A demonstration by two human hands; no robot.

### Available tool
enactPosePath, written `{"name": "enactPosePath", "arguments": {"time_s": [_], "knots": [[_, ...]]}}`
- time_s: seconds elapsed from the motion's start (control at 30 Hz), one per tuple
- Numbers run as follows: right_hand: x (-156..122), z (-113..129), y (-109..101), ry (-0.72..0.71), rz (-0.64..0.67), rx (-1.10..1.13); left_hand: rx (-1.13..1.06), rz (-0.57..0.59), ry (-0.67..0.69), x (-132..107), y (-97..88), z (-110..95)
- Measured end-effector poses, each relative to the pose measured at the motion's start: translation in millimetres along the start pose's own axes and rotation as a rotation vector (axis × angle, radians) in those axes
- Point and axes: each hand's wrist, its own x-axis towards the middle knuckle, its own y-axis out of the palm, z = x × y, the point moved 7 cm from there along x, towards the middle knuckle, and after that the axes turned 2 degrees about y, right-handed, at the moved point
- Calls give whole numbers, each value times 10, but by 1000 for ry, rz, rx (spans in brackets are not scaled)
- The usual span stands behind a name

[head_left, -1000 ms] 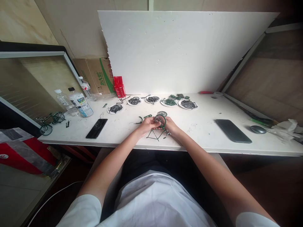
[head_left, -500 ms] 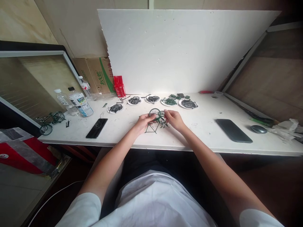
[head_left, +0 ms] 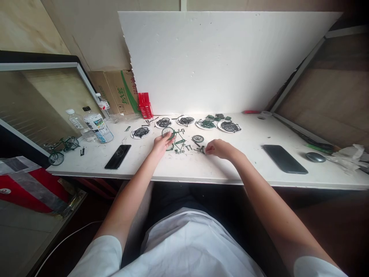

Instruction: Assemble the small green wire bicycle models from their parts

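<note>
My left hand [head_left: 163,146] is closed on a partly built green model bicycle [head_left: 179,142], its thumb and fingers at the spoked wheel [head_left: 167,133]. To the right, the curled fingers of my right hand [head_left: 219,148] come together at the tabletop, against small dark green parts [head_left: 200,150]. Whether a piece is pinched in those fingertips is hidden. Between the hands lie a loose black spoked wheel [head_left: 198,139] and several small pieces. A complete-looking model bicycle [head_left: 63,148] stands at the table's left end.
White plates with dark wheels and parts [head_left: 141,132] and green frames [head_left: 205,123] line the back. Bottles [head_left: 99,126] and a phone [head_left: 118,156] are on the left. A black flat case [head_left: 285,159] and a mouse [head_left: 315,157] lie right. A white board [head_left: 225,61] stands behind.
My left hand has moved left with the model bicycle, which has turned. My right hand has left the bicycle and come down to the small parts on the table.
</note>
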Motion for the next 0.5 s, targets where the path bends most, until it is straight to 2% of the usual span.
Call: {"name": "enactPosePath", "arguments": {"time_s": [0.17, 0.33, 0.5], "knots": [[-60, 94, -35, 46, -6, -84, -28, 40, 15, -12, 37, 6], [-147, 273, -27, 22, -42, -200, -24, 61, 20, -46, 81, -14], [-166, 339, 28, 5, -44, -281, -10, 50, 15, -69, 111, -21]]}}
